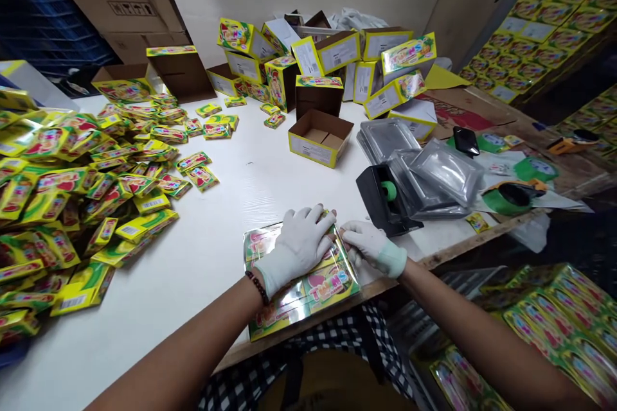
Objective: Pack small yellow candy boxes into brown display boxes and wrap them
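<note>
A clear plastic-covered pack of green and yellow fruit-printed boxes [332,286] lies flat at the table's front edge. My left hand [301,241], in a white glove with bare fingertips, presses down on top of it with fingers stretched out. Against the pack's right edge is my right hand [373,245], gloved too, its fingers curled and pinched together. Whatever those fingers hold is hidden. Just beyond the right hand stands a black tape dispenser [385,199] with a green roll in it.
Loose small yellow boxes [110,173] are heaped at the left. An open carton [321,138] sits mid-table, with more cartons [337,54] piled behind. Clear plastic trays [419,167] are stacked at the right, near green tape rolls [506,198]. Filled packs [554,321] stand below right.
</note>
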A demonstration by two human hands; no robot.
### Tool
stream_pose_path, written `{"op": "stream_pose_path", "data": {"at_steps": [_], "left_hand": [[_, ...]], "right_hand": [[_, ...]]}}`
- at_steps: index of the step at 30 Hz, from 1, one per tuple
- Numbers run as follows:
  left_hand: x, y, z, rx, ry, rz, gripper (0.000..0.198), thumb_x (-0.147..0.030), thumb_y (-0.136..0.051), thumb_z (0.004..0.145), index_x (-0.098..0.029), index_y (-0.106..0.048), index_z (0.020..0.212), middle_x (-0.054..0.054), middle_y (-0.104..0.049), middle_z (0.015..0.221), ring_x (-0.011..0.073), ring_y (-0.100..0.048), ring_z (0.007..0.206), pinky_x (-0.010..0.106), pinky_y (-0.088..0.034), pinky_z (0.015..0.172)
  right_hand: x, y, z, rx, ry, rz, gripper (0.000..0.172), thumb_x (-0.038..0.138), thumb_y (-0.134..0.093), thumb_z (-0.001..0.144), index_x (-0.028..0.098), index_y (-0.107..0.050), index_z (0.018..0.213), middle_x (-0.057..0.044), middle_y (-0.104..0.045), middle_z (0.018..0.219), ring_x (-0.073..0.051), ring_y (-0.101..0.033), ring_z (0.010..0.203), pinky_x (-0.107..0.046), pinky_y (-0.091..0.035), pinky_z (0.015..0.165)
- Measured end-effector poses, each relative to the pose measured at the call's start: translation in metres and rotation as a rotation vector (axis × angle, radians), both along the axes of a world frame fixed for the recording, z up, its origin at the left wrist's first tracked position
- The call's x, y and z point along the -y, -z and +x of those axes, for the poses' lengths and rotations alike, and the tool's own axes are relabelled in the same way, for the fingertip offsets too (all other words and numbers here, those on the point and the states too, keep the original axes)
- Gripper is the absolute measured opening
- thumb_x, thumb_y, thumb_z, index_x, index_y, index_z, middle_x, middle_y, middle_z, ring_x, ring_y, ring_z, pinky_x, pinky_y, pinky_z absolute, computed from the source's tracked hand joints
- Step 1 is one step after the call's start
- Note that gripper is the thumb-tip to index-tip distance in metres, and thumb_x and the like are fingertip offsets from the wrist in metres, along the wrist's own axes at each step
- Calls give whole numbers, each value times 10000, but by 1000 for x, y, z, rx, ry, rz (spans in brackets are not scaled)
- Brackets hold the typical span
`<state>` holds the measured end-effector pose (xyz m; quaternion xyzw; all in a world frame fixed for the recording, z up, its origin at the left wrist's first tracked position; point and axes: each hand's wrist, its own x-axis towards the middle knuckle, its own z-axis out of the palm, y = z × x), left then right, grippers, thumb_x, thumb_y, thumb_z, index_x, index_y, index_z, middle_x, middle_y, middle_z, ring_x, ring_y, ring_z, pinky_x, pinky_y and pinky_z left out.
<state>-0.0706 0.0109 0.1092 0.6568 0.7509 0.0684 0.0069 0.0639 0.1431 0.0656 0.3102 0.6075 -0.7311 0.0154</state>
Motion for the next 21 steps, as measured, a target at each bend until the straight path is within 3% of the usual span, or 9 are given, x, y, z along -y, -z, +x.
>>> {"op": "stream_pose_path", "data": {"at_steps": [4, 8, 13, 16, 18, 21], "left_hand": [[-6, 5, 4, -10, -59, -12, 406, -399, -333, 996, -256, -483, 1345, 104, -563, 1208, 269, -557, 979, 438, -380, 825], [-8, 6, 6, -12, -73, -15, 419, -411, -320, 997, -254, -489, 1348, 108, -575, 1181, 280, -547, 978, 438, -365, 820], [-13, 6, 10, -10, -76, -7, 435, -444, -344, 986, -251, -503, 1341, 108, -561, 1214, 288, -533, 997, 439, -369, 816], [-13, 7, 11, -14, -72, -10, 426, -448, -349, 985, -276, -501, 1344, 100, -551, 1230, 284, -531, 1010, 428, -377, 811], [-13, 6, 11, -16, -68, -21, 420, -455, -338, 988, -283, -511, 1331, 96, -556, 1205, 279, -535, 997, 417, -382, 805], [-13, 6, 12, -6, -78, -28, 405, -459, -333, 989, -284, -535, 1293, 91, -558, 1186, 280, -538, 996, 418, -388, 815]], "right_hand": [[4, -12, 20, 59, -45, -12, 256, 419, -627, 782, 220, -477, 841, 84, -566, 512, -88, -524, 362, -178, -414, 352], [13, -21, 51, 60, -116, -35, 402, 317, -698, 733, 232, -420, 1010, 96, -610, 563, -108, -555, 401, -193, -449, 379], [24, -5, 70, 17, -15, -94, 413, 282, -691, 710, 231, -403, 1002, 74, -632, 653, -110, -602, 494, -216, -496, 471], [23, -2, 75, 21, -63, -71, 325, 343, -651, 762, 227, -426, 966, 53, -619, 648, -125, -591, 512, -259, -507, 510], [19, -17, 75, -1, -76, 165, 250, 351, -623, 807, 222, -472, 958, 7, -641, 716, -157, -616, 576, -314, -534, 567], [18, -60, 63, -197, 92, 797, 299, 337, -585, 889, 241, -534, 1168, -101, -655, 1113, -256, -659, 982, -434, -551, 867]]}}
